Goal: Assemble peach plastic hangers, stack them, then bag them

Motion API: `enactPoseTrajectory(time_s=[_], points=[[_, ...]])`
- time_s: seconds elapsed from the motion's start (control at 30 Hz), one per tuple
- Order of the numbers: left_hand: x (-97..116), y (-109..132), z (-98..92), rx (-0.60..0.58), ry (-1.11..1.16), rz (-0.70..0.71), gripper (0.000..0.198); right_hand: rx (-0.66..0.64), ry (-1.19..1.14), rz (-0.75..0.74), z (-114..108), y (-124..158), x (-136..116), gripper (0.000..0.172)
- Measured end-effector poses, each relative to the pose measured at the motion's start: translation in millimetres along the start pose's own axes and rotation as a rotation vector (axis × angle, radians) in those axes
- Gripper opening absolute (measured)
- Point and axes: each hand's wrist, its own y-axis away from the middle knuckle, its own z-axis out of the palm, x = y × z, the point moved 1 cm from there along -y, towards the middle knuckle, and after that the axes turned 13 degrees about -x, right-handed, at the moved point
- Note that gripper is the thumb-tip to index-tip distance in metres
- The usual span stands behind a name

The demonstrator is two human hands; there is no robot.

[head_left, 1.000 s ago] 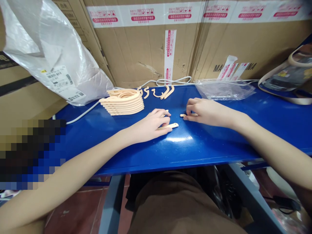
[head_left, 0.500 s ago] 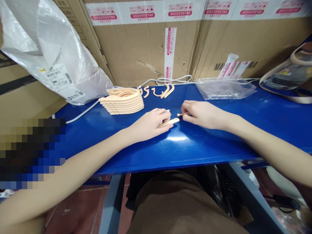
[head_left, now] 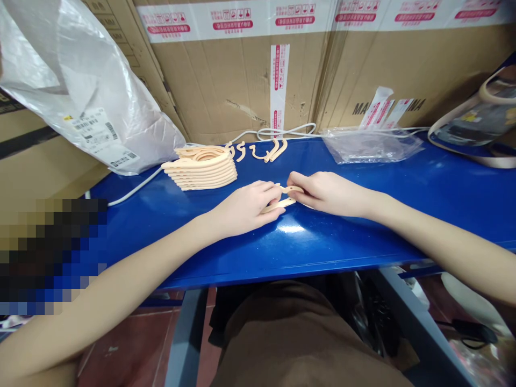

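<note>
Over the blue counter [head_left: 242, 258], the left hand [head_left: 256, 204] curls closed around a cream strip [head_left: 287, 202], and the right hand [head_left: 322, 192] pinches a curved cream piece [head_left: 294, 189] close by; I can't tell whether they touch. Beyond sits a stack of cream parts [head_left: 203, 173].

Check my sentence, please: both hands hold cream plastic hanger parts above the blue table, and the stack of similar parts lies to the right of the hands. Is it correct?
Not quite: in the head view, the stack of similar parts lies to the left of the hands. The left hand and right hand do hold cream plastic hanger parts above the blue table.
</note>
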Motion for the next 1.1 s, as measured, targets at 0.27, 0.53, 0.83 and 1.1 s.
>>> enactPoseTrajectory(time_s=[0.27, 0.53, 0.83, 1.1], points=[[1, 1, -2.4, -0.022, -0.056, 0.011, 0.020, 0.062, -0.109, -0.092, 0, -1, -2, 0.023], [-1, 2, -2.1, -0.049, -0.141, 0.062, 0.020, 0.023, -0.070, -0.048, 4, -1, -1, 0.023], [-3, 2, -2.5, -0.051, -0.111, 0.053, 0.020, -0.050, 0.075, -0.010, -1, 0, -3, 0.037], [-1, 2, -4.5, -0.021, -0.058, -0.021, 0.022, -0.021, 0.083, 0.019, -7, 3, 2, 0.035]])
